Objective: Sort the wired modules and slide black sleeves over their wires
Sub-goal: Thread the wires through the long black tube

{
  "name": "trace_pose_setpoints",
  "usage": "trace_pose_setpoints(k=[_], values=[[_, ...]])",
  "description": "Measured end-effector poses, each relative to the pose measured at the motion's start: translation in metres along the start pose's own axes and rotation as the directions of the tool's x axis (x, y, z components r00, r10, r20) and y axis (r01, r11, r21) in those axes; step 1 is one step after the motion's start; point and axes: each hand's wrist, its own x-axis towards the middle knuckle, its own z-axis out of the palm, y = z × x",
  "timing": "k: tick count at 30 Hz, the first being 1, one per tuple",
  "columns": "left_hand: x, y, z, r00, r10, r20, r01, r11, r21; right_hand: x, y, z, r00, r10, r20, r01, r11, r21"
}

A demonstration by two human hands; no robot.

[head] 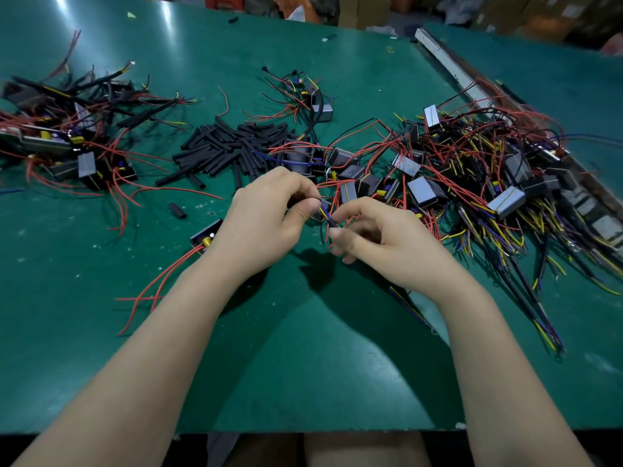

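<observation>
Both hands meet at the middle of the green table (pixel 303 365). The left hand (pixel 266 220) pinches a thin bundle of wires (pixel 324 210), which slants from far-left to near-right. The right hand (pixel 381 241) pinches a short black sleeve (pixel 332 222) at their tip. Sleeves (pixel 232 146) are heaped beyond, too many to count. Modules (pixel 472 176) lie tangled on the right, and another heap (pixel 67 136) lies far left.

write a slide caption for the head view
Both hands pinch blue-yellow wires beside the black sleeves.
</observation>
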Motion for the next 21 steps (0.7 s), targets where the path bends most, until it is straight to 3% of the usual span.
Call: trace_pose_setpoints(k=[6,11,15,18,21], values=[[-0.001,0.000,-0.001,0.998,0.063,0.018,-0.063,0.997,0.045,0.003,0.004,-0.001,0.972,-0.058,-0.229,0.055,0.998,-0.021],[-0.003,-0.001,0.002,0.979,0.203,-0.009,-0.201,0.974,0.107,0.003,0.002,-0.001,0.974,-0.078,-0.214,0.067,0.996,-0.059],[-0.003,-0.002,0.006,0.974,0.220,-0.056,-0.216,0.973,0.082,0.005,-0.001,0.004,0.959,-0.075,-0.275,0.073,0.997,-0.016],[0.000,-0.001,0.001,0.991,0.093,-0.092,-0.105,0.987,-0.126,0.007,-0.002,0.003,0.958,-0.066,-0.280,0.102,0.988,0.116],[0.004,-0.007,-0.011,0.971,-0.208,-0.117,0.155,0.923,-0.353,0.005,-0.001,-0.006,0.944,-0.108,-0.313,0.157,0.978,0.138]])
